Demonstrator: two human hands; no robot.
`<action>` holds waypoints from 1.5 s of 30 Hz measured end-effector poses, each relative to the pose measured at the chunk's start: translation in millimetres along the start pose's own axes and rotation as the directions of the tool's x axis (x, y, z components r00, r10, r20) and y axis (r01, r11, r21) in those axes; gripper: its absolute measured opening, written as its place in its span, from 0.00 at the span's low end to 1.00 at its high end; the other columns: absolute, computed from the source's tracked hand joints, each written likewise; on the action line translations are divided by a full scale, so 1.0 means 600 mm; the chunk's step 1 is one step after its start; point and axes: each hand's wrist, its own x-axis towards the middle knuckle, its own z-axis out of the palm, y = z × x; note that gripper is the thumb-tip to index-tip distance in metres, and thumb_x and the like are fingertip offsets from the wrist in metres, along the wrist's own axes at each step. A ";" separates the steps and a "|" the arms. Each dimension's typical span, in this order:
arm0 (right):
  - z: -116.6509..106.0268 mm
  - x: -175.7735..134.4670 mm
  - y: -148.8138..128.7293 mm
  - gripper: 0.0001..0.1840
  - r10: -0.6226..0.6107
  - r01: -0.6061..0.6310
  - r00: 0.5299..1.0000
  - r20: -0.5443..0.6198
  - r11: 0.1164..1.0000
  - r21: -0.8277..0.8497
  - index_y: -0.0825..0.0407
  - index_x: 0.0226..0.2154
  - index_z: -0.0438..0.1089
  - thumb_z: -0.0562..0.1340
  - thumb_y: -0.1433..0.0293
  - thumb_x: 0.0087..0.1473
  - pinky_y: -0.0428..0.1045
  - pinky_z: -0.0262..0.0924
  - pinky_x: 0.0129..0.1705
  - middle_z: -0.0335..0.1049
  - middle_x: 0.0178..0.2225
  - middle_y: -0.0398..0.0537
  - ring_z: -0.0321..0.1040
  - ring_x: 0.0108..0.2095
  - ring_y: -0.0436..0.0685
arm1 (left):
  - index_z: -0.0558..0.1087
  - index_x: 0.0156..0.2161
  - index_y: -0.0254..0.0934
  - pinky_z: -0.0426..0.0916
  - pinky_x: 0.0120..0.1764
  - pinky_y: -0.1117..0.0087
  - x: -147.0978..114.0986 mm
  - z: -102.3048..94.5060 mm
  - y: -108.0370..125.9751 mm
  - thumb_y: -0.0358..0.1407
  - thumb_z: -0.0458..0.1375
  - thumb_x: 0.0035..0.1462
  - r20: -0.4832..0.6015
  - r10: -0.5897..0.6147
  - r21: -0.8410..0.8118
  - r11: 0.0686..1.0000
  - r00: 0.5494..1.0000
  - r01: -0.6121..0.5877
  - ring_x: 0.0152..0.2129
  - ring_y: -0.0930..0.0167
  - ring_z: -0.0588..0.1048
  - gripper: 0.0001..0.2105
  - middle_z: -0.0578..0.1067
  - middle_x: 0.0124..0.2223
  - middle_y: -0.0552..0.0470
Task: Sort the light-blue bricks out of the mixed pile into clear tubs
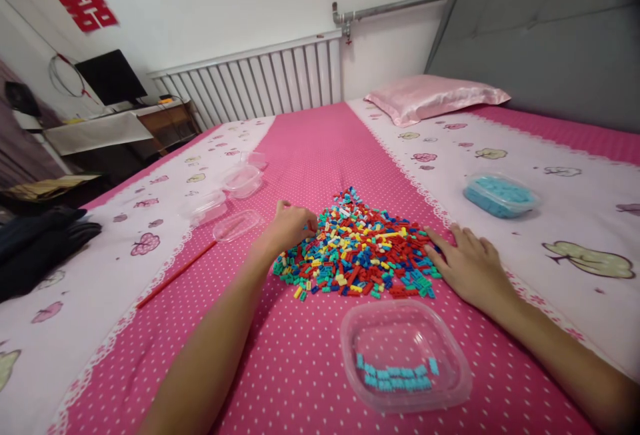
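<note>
A heap of small coloured building blocks [355,248], in red, yellow, green, blue and white, lies on the pink bedspread. My left hand [295,223] is at the heap's left edge, fingers curled down among the blocks; whatever is between the fingertips is hidden. On the right side, my right hand [467,262] rests with fingers spread, the thumb and forefinger beside the heap's edge. Nearest me stands a clear plastic box [350,382] with light blue blocks [397,378] on its bottom. Another clear box full of light blue blocks [500,195] sits beyond my right hand.
Several clear empty containers [243,180] stand to the left, with a clear lid [236,225] and a thin red stick [175,275] nearer. A pink pillow [435,96] lies by the grey headboard [545,35]. Dark cloth [40,248] is at the left edge.
</note>
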 end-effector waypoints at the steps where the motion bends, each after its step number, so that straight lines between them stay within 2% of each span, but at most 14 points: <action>1: -0.001 0.000 0.000 0.29 -0.001 0.001 1.000 0.007 1.000 0.000 0.51 0.60 0.69 0.44 0.59 0.68 0.65 0.57 0.58 0.65 0.59 0.69 0.62 0.59 0.73 | 0.73 0.48 0.33 0.72 0.50 0.55 0.001 0.001 0.002 0.41 0.59 0.65 0.003 0.000 0.002 1.000 1.000 0.000 0.45 0.65 0.76 0.13 0.76 0.47 0.47; 7: -0.007 0.001 -0.002 0.28 0.008 -0.008 0.999 0.031 1.000 0.003 0.51 0.61 0.68 0.47 0.59 0.68 0.65 0.57 0.58 0.65 0.59 0.68 0.61 0.60 0.72 | 0.74 0.45 0.33 0.69 0.53 0.53 -0.001 -0.002 0.005 0.43 0.59 0.65 -0.025 -0.014 0.015 1.000 1.000 0.015 0.45 0.65 0.76 0.13 0.77 0.45 0.48; 11: -0.008 0.001 -0.002 0.28 -0.002 0.003 1.000 0.018 1.000 -0.020 0.51 0.61 0.67 0.46 0.59 0.68 0.65 0.58 0.57 0.65 0.59 0.68 0.62 0.60 0.73 | 0.77 0.39 0.35 0.57 0.58 0.49 -0.005 -0.008 0.006 0.38 0.59 0.63 -0.085 -0.007 0.007 1.000 0.996 0.008 0.43 0.64 0.76 0.08 0.79 0.41 0.50; 14: -0.009 0.001 -0.003 0.27 0.007 -0.006 1.000 0.020 1.000 -0.024 0.51 0.61 0.68 0.47 0.59 0.68 0.64 0.58 0.58 0.65 0.59 0.67 0.63 0.60 0.73 | 0.79 0.36 0.39 0.48 0.58 0.50 -0.004 -0.007 0.004 0.32 0.60 0.59 -0.116 0.023 -0.004 1.000 0.993 -0.024 0.42 0.64 0.75 0.05 0.81 0.40 0.50; 18: -0.013 0.002 -0.004 0.26 0.011 -0.011 0.999 0.030 1.000 -0.018 0.52 0.60 0.68 0.48 0.59 0.68 0.64 0.57 0.58 0.65 0.59 0.67 0.62 0.60 0.72 | 0.80 0.35 0.42 0.43 0.58 0.49 0.004 0.004 0.001 0.32 0.63 0.54 -0.118 0.053 -0.010 0.998 0.992 -0.054 0.43 0.62 0.74 0.04 0.83 0.40 0.51; 27: -0.017 0.003 -0.007 0.26 0.026 -0.027 0.999 0.030 0.999 0.034 0.51 0.60 0.68 0.47 0.60 0.68 0.64 0.56 0.57 0.65 0.59 0.66 0.62 0.59 0.70 | 0.79 0.33 0.39 0.48 0.56 0.47 0.002 0.003 -0.003 0.32 0.60 0.55 -0.173 0.053 -0.016 0.998 0.983 -0.056 0.39 0.63 0.76 0.05 0.82 0.36 0.50; 33: -0.019 0.004 -0.008 0.26 0.043 -0.046 0.998 0.038 0.996 0.072 0.52 0.60 0.68 0.48 0.60 0.68 0.65 0.53 0.59 0.63 0.60 0.68 0.60 0.60 0.71 | 0.78 0.37 0.36 0.54 0.53 0.45 -0.003 -0.017 -0.009 0.33 0.59 0.58 -0.259 0.032 -0.080 0.995 0.965 -0.054 0.32 0.64 0.76 0.06 0.81 0.34 0.47; 35: -0.023 0.005 -0.008 0.26 0.052 -0.056 0.997 0.052 0.995 0.078 0.52 0.60 0.67 0.47 0.60 0.68 0.66 0.53 0.59 0.63 0.61 0.68 0.60 0.61 0.71 | 0.79 0.41 0.37 0.59 0.52 0.50 -0.011 -0.034 0.006 0.33 0.58 0.60 -0.267 0.062 -0.135 0.986 0.962 -0.101 0.32 0.65 0.77 0.08 0.81 0.35 0.48; 38: -0.031 0.007 -0.006 0.27 0.067 -0.074 0.994 0.088 0.994 0.077 0.51 0.62 0.65 0.46 0.59 0.69 0.66 0.51 0.59 0.61 0.62 0.68 0.59 0.61 0.72 | 0.79 0.42 0.40 0.67 0.46 0.67 -0.032 -0.064 0.058 0.37 0.58 0.63 -0.294 0.225 -0.274 0.911 0.929 -0.308 0.36 0.71 0.78 0.08 0.82 0.39 0.52; 39: -0.033 0.009 -0.005 0.28 0.070 -0.078 0.992 0.103 0.994 0.076 0.50 0.63 0.64 0.46 0.58 0.69 0.66 0.51 0.59 0.60 0.63 0.67 0.58 0.62 0.71 | 0.79 0.41 0.39 0.68 0.42 0.70 -0.042 -0.072 0.081 0.36 0.59 0.64 -0.346 0.349 -0.366 0.804 0.871 -0.468 0.36 0.71 0.78 0.07 0.82 0.39 0.52; 40: -0.035 0.010 -0.005 0.28 0.074 -0.083 0.990 0.118 0.994 0.076 0.49 0.64 0.63 0.46 0.58 0.69 0.65 0.51 0.60 0.60 0.64 0.67 0.58 0.62 0.71 | 0.79 0.41 0.40 0.68 0.41 0.72 -0.053 -0.078 0.107 0.36 0.59 0.64 -0.365 0.454 -0.422 0.697 0.813 -0.579 0.35 0.73 0.78 0.06 0.82 0.38 0.54; 41: -0.036 0.012 -0.004 0.28 0.078 -0.089 0.988 0.132 0.993 0.077 0.48 0.64 0.62 0.46 0.57 0.69 0.65 0.50 0.60 0.59 0.64 0.66 0.57 0.63 0.71 | 0.79 0.40 0.40 0.68 0.41 0.74 -0.063 -0.080 0.134 0.34 0.60 0.64 -0.363 0.521 -0.461 0.620 0.772 -0.635 0.35 0.75 0.77 0.05 0.81 0.37 0.56; 42: -0.037 0.013 -0.003 0.28 0.084 -0.096 0.986 0.144 0.992 0.078 0.48 0.64 0.62 0.46 0.57 0.69 0.65 0.50 0.61 0.58 0.65 0.66 0.56 0.63 0.71 | 0.78 0.40 0.41 0.67 0.42 0.75 -0.073 -0.079 0.160 0.32 0.60 0.64 -0.352 0.558 -0.483 0.579 0.751 -0.657 0.35 0.75 0.77 0.04 0.81 0.38 0.57; 45: -0.040 0.015 -0.002 0.28 0.099 -0.115 0.981 0.164 0.989 0.092 0.48 0.64 0.62 0.46 0.57 0.69 0.66 0.48 0.62 0.57 0.65 0.67 0.54 0.65 0.72 | 0.78 0.40 0.38 0.65 0.41 0.75 -0.095 -0.055 0.226 0.27 0.59 0.63 -0.288 0.618 -0.528 0.535 0.731 -0.660 0.35 0.75 0.75 0.06 0.80 0.37 0.57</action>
